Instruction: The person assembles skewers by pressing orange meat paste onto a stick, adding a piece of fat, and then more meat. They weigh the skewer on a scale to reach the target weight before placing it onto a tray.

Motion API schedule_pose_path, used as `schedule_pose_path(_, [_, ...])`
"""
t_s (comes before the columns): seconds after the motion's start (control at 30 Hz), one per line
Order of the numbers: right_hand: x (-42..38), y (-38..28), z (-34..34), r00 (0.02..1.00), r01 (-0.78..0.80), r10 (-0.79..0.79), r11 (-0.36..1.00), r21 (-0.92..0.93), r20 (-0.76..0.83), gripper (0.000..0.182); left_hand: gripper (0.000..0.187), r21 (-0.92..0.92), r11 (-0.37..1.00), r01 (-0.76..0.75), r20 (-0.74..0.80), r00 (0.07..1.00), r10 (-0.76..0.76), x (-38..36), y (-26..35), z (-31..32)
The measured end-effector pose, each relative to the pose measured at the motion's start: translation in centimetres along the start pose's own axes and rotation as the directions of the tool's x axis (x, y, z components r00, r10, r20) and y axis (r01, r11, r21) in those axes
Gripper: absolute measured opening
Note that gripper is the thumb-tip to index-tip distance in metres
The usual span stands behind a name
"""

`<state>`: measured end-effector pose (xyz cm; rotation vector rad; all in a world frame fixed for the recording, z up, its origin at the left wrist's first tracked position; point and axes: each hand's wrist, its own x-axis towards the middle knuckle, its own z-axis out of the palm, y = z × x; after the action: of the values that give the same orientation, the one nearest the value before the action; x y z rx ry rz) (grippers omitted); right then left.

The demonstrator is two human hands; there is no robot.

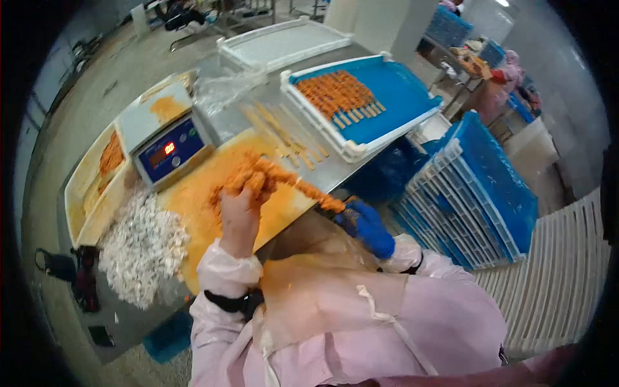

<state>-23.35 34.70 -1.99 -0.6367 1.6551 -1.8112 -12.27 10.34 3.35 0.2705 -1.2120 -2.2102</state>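
Note:
My left hand (240, 216), smeared orange, is closed around a lump of orange marinated meat (248, 177) over the yellow cutting board (287, 203). In a blue glove, my right hand (367, 227) grips the lower end of a meat skewer (316, 193). Orange meat coats the stick from near the glove up toward my left hand. More loose meat lies on the board beside my left hand, partly hidden by it. Bare wooden sticks (284, 135) lie beyond my hands, at the board's far edge.
A digital scale (173, 149) stands left, beside a tub (80, 209) with orange meat. A white shredded pile (142, 248) is nearer me. Finished-looking skewers (338, 93) lie in a blue-lined tray (403, 106). Stacked trays (451, 200) stand right. Another person (506, 80) is farther back.

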Motion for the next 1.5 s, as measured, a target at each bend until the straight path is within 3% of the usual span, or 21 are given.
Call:
schedule_pose_path(0.03, [-0.2,-1.4,0.6,0.995,-0.1,0.102,0.99,0.101,-0.015,0.02,0.025,-0.021,1.0,-0.001,-0.004,1.0,0.001,0.0,-0.1,-0.3])
schedule_pose_path(0.13, [0.3,-2.1,0.5,0.983,-0.146,0.122,0.972,0.183,0.138,0.015,0.024,-0.04,0.999,0.024,-0.011,1.0,-0.025,-0.5,-0.1,-0.8])
schedule_pose_path(0.2, [0.3,-2.4,0.7,0.99,-0.136,0.12,0.952,0.276,0.074,0.008,0.019,0.005,1.0,0.012,-0.045,0.999,-0.012,-0.7,0.0,-0.1])
schedule_pose_path(0.4, [0.7,-2.0,0.2,0.977,-0.208,0.178,0.92,0.333,0.118,0.004,0.019,0.192,0.981,-0.002,-0.052,0.999,0.012,-0.8,0.5,-0.4])
schedule_pose_path(0.47, [0.7,-2.1,0.4,0.974,-0.223,0.194,0.911,0.347,0.115,0.004,0.02,0.399,0.905,-0.144,-0.115,0.972,0.206,-0.1,-0.8,-1.5])
schedule_pose_path(0.5, [0.7,-2.1,0.5,0.972,-0.233,0.208,0.902,0.363,0.108,0.004,0.02,0.402,0.905,-0.14,-0.119,0.972,0.204,0.0,-0.6,-2.0])
schedule_pose_path(0.57, [0.9,-1.9,0.4,0.965,-0.257,0.213,0.886,0.387,0.153,0.004,0.015,0.857,0.406,-0.318,0.157,0.91,0.383,-0.1,0.3,-3.8])
schedule_pose_path(0.6, [1.0,-1.8,0.3,0.959,-0.272,0.208,0.872,0.407,0.194,0.005,0.015,0.86,0.402,-0.313,0.154,0.912,0.38,-0.2,0.5,-4.5])
schedule_pose_path(0.67, [1.2,-1.7,0.1,0.95,-0.288,0.207,0.868,0.403,0.232,0.005,0.012,0.975,-0.122,-0.187,0.211,0.952,0.224,-0.2,0.7,-5.6])
schedule_pose_path(0.7, [1.2,-1.8,0.2,0.942,-0.301,0.205,0.867,0.398,0.265,0.005,0.012,0.975,-0.125,-0.186,0.21,0.953,0.219,-0.2,0.9,-5.8])
schedule_pose_path(0.77, [1.1,-2.2,0.8,0.948,-0.3,0.227,0.866,0.399,0.221,0.006,0.013,0.926,-0.366,-0.09,0.12,0.991,0.061,-0.2,1.2,-5.9])
schedule_pose_path(0.87, [1.2,-2.3,0.9,0.951,-0.301,0.241,0.862,0.407,0.193,0.006,0.023,0.858,-0.509,-0.067,0.082,0.997,0.008,0.3,0.4,-7.7])
schedule_pose_path(1.0, [1.5,-1.9,0.7,0.948,-0.302,0.223,0.857,0.418,0.229,0.004,0.022,0.828,-0.52,-0.207,0.132,0.975,-0.178,0.4,1.8,-7.6])
schedule_pose_path(1.1, [1.5,-1.9,0.7,0.946,-0.314,0.237,0.846,0.43,0.223,0.004,0.024,0.882,-0.452,-0.133,0.036,0.975,-0.218,0.1,5.4,-3.4])
schedule_pose_path(1.17, [1.2,-2.5,1.2,0.95,-0.305,0.247,0.866,0.395,0.192,0.004,0.034,0.974,0.144,-0.173,0.178,0.984,-0.022,0.1,6.0,-2.6])
schedule_pose_path(1.2, [1.1,-2.8,1.5,0.955,-0.291,0.249,0.889,0.354,0.16,0.004,0.034,0.975,0.142,-0.17,0.175,0.984,-0.022,0.3,5.8,-2.1])
schedule_pose_path(1.23, [1.2,-2.6,1.5,0.954,-0.293,0.249,0.888,0.354,0.164,0.004,0.041,0.807,0.587,-0.066,0.136,0.988,-0.076,0.5,5.4,-1.5])
schedule_pose_path(1.27, [1.2,-2.3,1.3,0.95,-0.296,0.226,0.872,0.39,0.215,0.005,0.049,0.451,0.89,0.068,0.126,0.982,-0.139,0.7,5.0,-0.9])
schedule_pose_path(1.3, [1.2,-2.0,1.1,0.944,-0.299,0.2,0.854,0.425,0.263,0.005,0.049,0.452,0.89,0.068,0.124,0.983,-0.138,1.2,4.3,-0.8])
schedule_pose_path(1.37, [1.3,-1.6,0.8,0.936,-0.299,0.18,0.86,0.413,0.303,0.007,0.058,-0.005,0.995,0.098,0.301,0.949,-0.092,2.1,2.6,-1.0])
schedule_pose_path(1.5, [0.9,-2.5,1.4,0.929,-0.32,0.223,0.885,0.339,0.295,0.01,0.039,-0.25,0.957,0.145,0.355,0.934,-0.048,1.9,2.4,0.3])
